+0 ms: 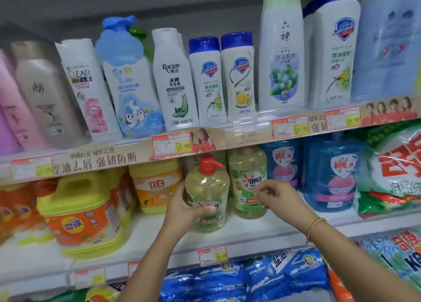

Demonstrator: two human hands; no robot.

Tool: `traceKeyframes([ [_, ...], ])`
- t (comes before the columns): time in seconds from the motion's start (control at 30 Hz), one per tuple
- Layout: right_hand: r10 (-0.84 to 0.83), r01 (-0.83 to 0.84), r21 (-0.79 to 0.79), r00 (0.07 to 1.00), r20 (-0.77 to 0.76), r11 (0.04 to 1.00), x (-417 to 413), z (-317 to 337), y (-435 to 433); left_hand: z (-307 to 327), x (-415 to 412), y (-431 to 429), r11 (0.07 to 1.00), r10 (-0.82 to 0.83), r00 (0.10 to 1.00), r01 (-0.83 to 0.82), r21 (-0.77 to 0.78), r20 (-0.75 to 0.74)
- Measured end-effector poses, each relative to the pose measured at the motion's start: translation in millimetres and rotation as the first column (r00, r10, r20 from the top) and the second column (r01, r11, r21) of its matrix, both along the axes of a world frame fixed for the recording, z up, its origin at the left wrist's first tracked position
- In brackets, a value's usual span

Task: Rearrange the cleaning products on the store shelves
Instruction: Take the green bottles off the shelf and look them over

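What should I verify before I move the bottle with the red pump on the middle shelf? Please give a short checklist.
1. Grip of the left hand on the pump bottle: ok.
2. The pump bottle stands upright on the shelf: ok.
3. Its red pump head clears the shelf edge above: cannot tell.
4. The right hand, in front of the OMO bottle, is free: cannot tell, blurred.
5. The yellow bottle stands apart from the pump bottle: ok.
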State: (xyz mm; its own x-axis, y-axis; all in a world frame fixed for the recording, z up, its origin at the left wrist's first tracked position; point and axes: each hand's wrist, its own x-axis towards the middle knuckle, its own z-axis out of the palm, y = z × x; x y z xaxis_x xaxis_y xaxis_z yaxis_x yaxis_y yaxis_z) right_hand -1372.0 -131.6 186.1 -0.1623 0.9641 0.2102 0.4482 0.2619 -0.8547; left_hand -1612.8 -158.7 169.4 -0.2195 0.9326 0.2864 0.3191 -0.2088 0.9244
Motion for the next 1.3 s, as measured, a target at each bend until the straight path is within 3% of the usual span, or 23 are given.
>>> traceKeyframes([
  [0.1, -0.054, 0.054, 0.024, 0.999, -0.004, 0.998, -3.6, -16.7, 13.4, -0.5, -1.3, 16.5, 0.999, 0.006, 0.999, -0.005, -0.036, 0.036],
  [0.27, -0.079, 0.055, 0.183, 0.989, 0.126, 0.982, -13.1, -35.3, 28.0, -3.0, 5.0, 45.5, 0.996, 0.011, 0.996, -0.004, -0.091, 0.084],
  [0.57, -0.19, 0.105, 0.411, 0.967, 0.172, 0.906, -28.1, -73.4, 34.9, -12.1, 5.2, 67.6, 0.998, 0.007, 0.989, 0.001, -0.055, 0.146],
  [0.73, -0.213, 0.142, 0.415, 0.969, 0.129, 0.899, -31.2, -76.2, 36.3, -16.8, 12.2, 67.7, 0.999, 0.001, 0.99, 0.004, -0.033, 0.142],
  [1.07, -0.191, 0.082, 0.408, 0.953, 0.233, 0.909, -8.3, -57.9, 48.1, -17.1, 16.9, 65.4, 1.0, -0.016, 0.991, 0.019, -0.02, 0.136],
  [1.3, -0.258, 0.212, 0.352, 0.962, 0.088, 0.912, -17.5, -52.1, 39.2, -14.8, 17.5, 60.0, 0.998, -0.044, 0.989, 0.05, -0.037, 0.142],
])
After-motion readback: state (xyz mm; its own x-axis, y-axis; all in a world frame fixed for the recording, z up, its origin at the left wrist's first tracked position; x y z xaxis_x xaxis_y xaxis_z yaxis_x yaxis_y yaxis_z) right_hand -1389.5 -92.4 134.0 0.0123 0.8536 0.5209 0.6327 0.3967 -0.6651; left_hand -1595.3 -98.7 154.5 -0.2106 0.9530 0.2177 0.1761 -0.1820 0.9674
